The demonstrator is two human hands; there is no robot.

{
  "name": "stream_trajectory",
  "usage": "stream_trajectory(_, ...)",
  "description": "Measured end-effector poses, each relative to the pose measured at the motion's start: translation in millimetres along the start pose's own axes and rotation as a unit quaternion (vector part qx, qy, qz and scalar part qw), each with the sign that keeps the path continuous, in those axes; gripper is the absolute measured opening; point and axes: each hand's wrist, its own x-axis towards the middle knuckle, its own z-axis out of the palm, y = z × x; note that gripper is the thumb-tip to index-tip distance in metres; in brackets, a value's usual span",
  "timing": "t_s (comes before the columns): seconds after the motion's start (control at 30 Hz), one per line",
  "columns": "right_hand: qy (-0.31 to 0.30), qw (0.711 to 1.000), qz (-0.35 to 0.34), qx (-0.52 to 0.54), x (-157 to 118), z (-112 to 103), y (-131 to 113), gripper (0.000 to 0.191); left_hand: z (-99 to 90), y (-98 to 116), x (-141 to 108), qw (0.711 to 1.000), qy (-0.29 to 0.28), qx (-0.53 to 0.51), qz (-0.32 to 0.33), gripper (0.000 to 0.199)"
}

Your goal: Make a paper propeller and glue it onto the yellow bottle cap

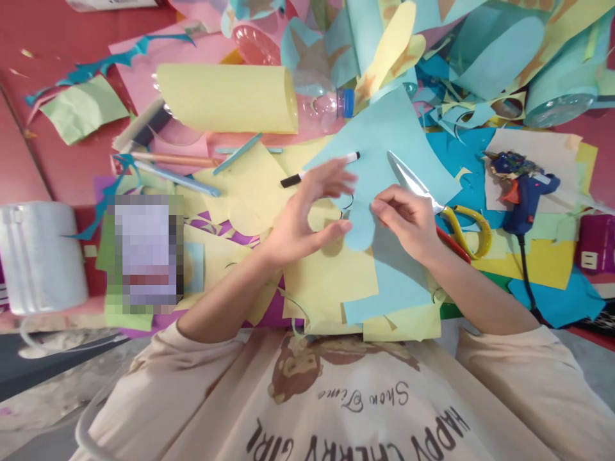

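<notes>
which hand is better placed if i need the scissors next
Probably the right hand: it is right beside the scissors, while the left hand is farther off, near the marker.

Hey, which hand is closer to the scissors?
Right. The right hand is close beside the scissors; the left hand is farther off, to their left.

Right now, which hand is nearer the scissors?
The right hand: it overlaps the scissors in view, whereas the left hand, fingers spread, is clearly apart from them.
</notes>
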Motion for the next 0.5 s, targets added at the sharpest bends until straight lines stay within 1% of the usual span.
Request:
stream_trajectory(0.07,-0.004,1.000,-0.001,-0.010,0.3,1.0,-0.6,0.023,-0.2,4.1,-1.1,0.998,-0.035,-0.044,-0.024,0.049)
stream_trajectory(0.13,-0.008,1.000,-0.007,-0.020,0.8,2.0,-0.6,0.024,1.4,8.8,-2.4,0.997,-0.021,-0.044,-0.053,0.042)
stream_trajectory(0.23,-0.027,0.999,-0.009,-0.044,1.3,3.0,0.6,0.024,5.9,14.2,-3.5,0.994,0.012,0.020,-0.107,0.035)
stream_trajectory(0.33,-0.036,0.998,0.002,-0.059,1.3,2.9,2.2,0.023,7.3,16.6,-1.6,0.986,0.025,0.080,-0.141,0.024)
stream_trajectory(0.4,-0.036,0.998,0.012,-0.053,1.1,2.0,3.2,0.023,3.9,16.3,1.5,0.981,0.026,0.115,-0.157,0.017)
stream_trajectory(0.5,-0.035,0.999,0.024,-0.033,0.9,-0.1,4.2,0.028,-7.9,13.3,7.1,0.969,0.029,0.171,-0.176,0.015)
